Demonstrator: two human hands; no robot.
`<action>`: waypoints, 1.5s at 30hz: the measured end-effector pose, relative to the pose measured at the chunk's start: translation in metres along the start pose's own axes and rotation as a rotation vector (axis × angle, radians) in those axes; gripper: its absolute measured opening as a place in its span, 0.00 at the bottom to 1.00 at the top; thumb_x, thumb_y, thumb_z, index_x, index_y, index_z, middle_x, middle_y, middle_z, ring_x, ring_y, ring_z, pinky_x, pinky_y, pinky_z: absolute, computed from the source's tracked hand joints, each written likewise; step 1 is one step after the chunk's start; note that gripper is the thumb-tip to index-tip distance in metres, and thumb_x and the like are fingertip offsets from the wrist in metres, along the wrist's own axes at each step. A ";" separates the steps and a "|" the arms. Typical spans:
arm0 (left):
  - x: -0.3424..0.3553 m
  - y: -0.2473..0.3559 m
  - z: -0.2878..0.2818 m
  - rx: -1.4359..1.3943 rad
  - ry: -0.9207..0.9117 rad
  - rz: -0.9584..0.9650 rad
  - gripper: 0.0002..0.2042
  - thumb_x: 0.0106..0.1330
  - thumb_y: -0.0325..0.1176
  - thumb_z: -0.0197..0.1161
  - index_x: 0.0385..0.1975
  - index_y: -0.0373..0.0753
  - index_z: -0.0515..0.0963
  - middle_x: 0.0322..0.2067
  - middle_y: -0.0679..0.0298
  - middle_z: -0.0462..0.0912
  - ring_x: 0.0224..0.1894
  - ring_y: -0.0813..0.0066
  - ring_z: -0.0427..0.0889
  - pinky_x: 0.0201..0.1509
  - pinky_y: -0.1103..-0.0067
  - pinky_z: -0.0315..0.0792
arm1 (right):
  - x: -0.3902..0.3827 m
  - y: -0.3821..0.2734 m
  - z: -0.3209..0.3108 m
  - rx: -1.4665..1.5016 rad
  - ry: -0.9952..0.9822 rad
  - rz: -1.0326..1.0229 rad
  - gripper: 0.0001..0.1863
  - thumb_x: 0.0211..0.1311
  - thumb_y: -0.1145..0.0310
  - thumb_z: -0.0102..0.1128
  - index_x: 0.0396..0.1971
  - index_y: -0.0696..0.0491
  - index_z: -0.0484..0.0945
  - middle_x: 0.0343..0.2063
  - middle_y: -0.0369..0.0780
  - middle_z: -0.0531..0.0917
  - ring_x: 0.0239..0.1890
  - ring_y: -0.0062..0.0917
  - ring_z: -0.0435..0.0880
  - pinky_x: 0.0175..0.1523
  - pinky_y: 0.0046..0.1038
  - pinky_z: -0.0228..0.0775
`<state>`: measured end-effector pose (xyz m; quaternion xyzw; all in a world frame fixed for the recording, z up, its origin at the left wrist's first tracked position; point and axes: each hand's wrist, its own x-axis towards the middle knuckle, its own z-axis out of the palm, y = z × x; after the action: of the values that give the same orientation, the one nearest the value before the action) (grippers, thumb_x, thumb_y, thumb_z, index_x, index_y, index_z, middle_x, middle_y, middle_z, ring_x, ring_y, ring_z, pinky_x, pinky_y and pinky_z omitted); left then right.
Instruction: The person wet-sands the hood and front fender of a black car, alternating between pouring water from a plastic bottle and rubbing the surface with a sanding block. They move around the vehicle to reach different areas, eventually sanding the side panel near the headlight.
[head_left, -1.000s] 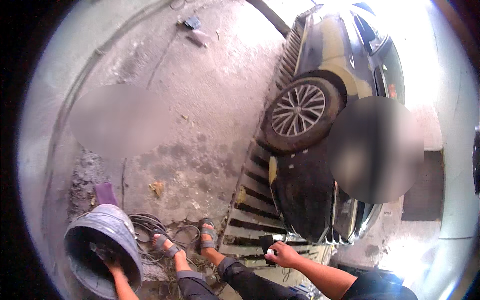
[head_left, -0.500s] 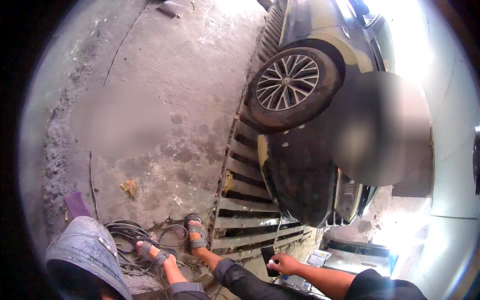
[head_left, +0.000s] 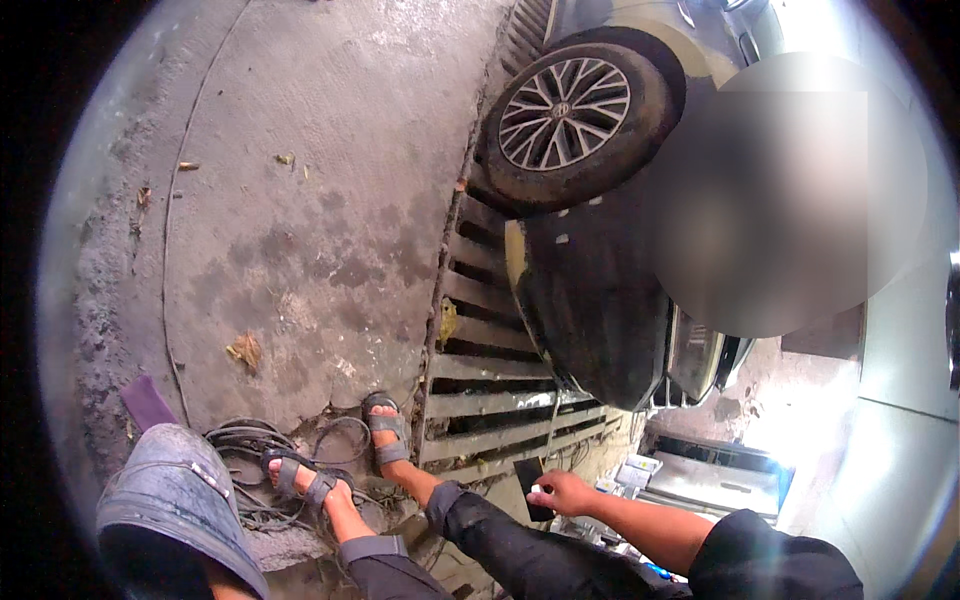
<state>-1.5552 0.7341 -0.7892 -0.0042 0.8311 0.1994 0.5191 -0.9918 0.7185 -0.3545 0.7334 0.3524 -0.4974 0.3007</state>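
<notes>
My right hand [head_left: 565,494] is closed on a dark flat rectangular piece [head_left: 530,478], held over the grating. A small white spot shows at my fingertips; I cannot make out what it is. At the lower left a worn grey bucket [head_left: 165,475] stands beside my foot, its rim toward me and its inside dark. A strip of skin, apparently my left arm [head_left: 222,585], shows at the bucket's mouth; the fingers are hidden. Ahead on the right is a dark car [head_left: 600,300] with pale yellowish patches on its body, and its wheel [head_left: 565,115] with a multi-spoke rim.
A slotted drain grating [head_left: 490,400] runs between the concrete floor [head_left: 320,200] and the car. Coiled hoses or cables [head_left: 255,435] lie around my sandalled feet [head_left: 385,430]. A purple cloth-like piece [head_left: 150,402] and a dry leaf [head_left: 244,350] lie on the floor. A blurred patch covers the right.
The view has shifted, so the car and floor sit higher and slightly left in the picture. My right hand still holds the dark piece. The bucket stays beside my foot.
</notes>
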 end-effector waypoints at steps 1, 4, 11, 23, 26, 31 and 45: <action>-0.001 -0.001 0.000 0.016 -0.002 0.002 0.35 0.59 0.31 0.69 0.68 0.38 0.62 0.63 0.57 0.71 0.63 0.61 0.70 0.68 0.66 0.62 | -0.004 -0.001 0.002 -0.018 0.041 -0.031 0.28 0.64 0.43 0.61 0.44 0.57 0.82 0.41 0.51 0.83 0.47 0.45 0.82 0.52 0.41 0.74; -0.001 -0.001 0.003 0.020 -0.003 0.013 0.35 0.59 0.31 0.69 0.67 0.38 0.63 0.62 0.57 0.71 0.63 0.61 0.70 0.68 0.66 0.63 | -0.005 -0.005 -0.001 -0.008 0.047 -0.038 0.28 0.64 0.44 0.61 0.44 0.57 0.82 0.42 0.52 0.83 0.47 0.46 0.82 0.53 0.40 0.73; -0.001 0.012 0.011 0.007 -0.010 0.060 0.34 0.58 0.31 0.70 0.66 0.37 0.64 0.61 0.57 0.73 0.62 0.61 0.71 0.67 0.66 0.64 | -0.002 0.003 0.000 -0.016 0.077 -0.040 0.28 0.65 0.43 0.58 0.42 0.58 0.82 0.43 0.54 0.82 0.48 0.49 0.81 0.52 0.44 0.73; 0.000 0.073 -0.079 0.126 0.140 0.358 0.33 0.56 0.32 0.72 0.63 0.36 0.66 0.58 0.56 0.75 0.60 0.60 0.73 0.65 0.66 0.66 | 0.010 0.052 0.001 0.110 0.167 -0.054 0.18 0.58 0.61 0.70 0.38 0.62 0.81 0.29 0.41 0.85 0.34 0.25 0.83 0.41 0.29 0.75; -0.008 0.072 -0.095 0.121 0.171 0.334 0.33 0.56 0.32 0.72 0.63 0.36 0.67 0.58 0.56 0.75 0.59 0.60 0.74 0.65 0.66 0.66 | 0.000 0.020 -0.017 0.152 0.147 -0.022 0.17 0.59 0.63 0.71 0.37 0.62 0.80 0.29 0.40 0.84 0.33 0.23 0.82 0.40 0.28 0.75; -0.007 0.077 -0.091 0.114 0.150 0.333 0.33 0.55 0.33 0.73 0.62 0.36 0.68 0.56 0.55 0.76 0.58 0.60 0.75 0.64 0.65 0.67 | 0.010 0.042 -0.004 0.169 0.182 -0.056 0.18 0.58 0.63 0.72 0.37 0.63 0.80 0.28 0.39 0.83 0.32 0.22 0.81 0.40 0.28 0.74; 0.001 0.083 -0.093 0.102 0.136 0.365 0.32 0.54 0.34 0.74 0.59 0.35 0.71 0.54 0.54 0.79 0.56 0.60 0.77 0.62 0.65 0.69 | 0.003 0.009 -0.014 0.100 0.182 -0.065 0.16 0.59 0.62 0.69 0.32 0.62 0.81 0.26 0.41 0.84 0.30 0.24 0.82 0.37 0.29 0.73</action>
<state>-1.6540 0.7793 -0.7277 0.1594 0.8603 0.2470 0.4165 -0.9762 0.7250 -0.3514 0.7778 0.3765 -0.4553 0.2141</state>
